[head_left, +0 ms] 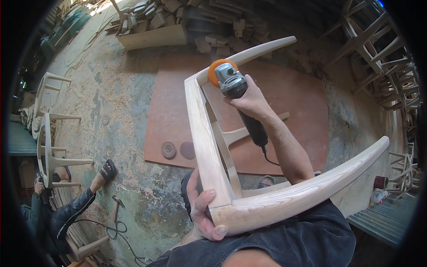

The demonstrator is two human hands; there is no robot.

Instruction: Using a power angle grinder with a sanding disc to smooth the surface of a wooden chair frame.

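Chair frame (pixel 209 147), pale bare wood, lay tilted across the person's lap, one long rail running up and away toward a far corner joint and a curved rail sweeping out to the right. The left hand (pixel 202 209) clasped the near corner of the frame, fingers wrapped over the joint and thumb pressed on the curved rail's end. The right hand (pixel 249 100) was clenched around the dark body of a grinder (pixel 235 89), whose cord trailed down past the forearm. The grinder's orange disc (pixel 216 71) met the frame at the far corner, where the long rail joined an upper curved rail.

Under the frame a reddish board (pixel 293 93) lay on the dusty concrete floor (pixel 124 111), strewn with shavings. Two round sanding discs (pixel 178 150) sat side by side on the board's near left edge. A pile of wood offcuts (pixel 187 22) lay beyond the board. At the left stood more unfinished chair frames (pixel 49 133), and a second person (pixel 66 209) in a dark sleeve and sandals sat beside them, a hammer (pixel 116 205) and a black cable on the floor near them. Stacked chair frames filled the right edge.
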